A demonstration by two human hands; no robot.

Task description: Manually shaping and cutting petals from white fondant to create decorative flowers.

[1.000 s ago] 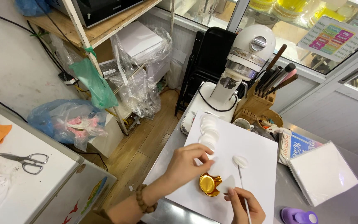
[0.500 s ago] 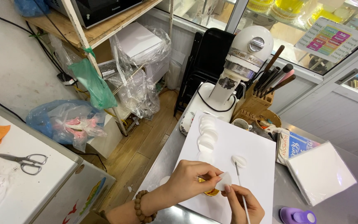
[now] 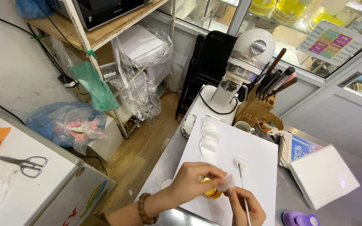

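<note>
Evidently the thin, soft white paste disc (image 3: 226, 182) is light and tearable, so the left hand (image 3: 197, 180) fingers pinch its edge while the right hand (image 3: 244, 205) fingers close around a slim white stick tool (image 3: 243, 190).

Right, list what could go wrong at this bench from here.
The left hand pinches a thin white disc above a small gold dish; the disc may bend or pick up gold. The right hand holds a slim tool whose tip lies close to another disc on the white board, which it could nick. The board overhangs the steel counter edge, so leaning might tip it.
</note>
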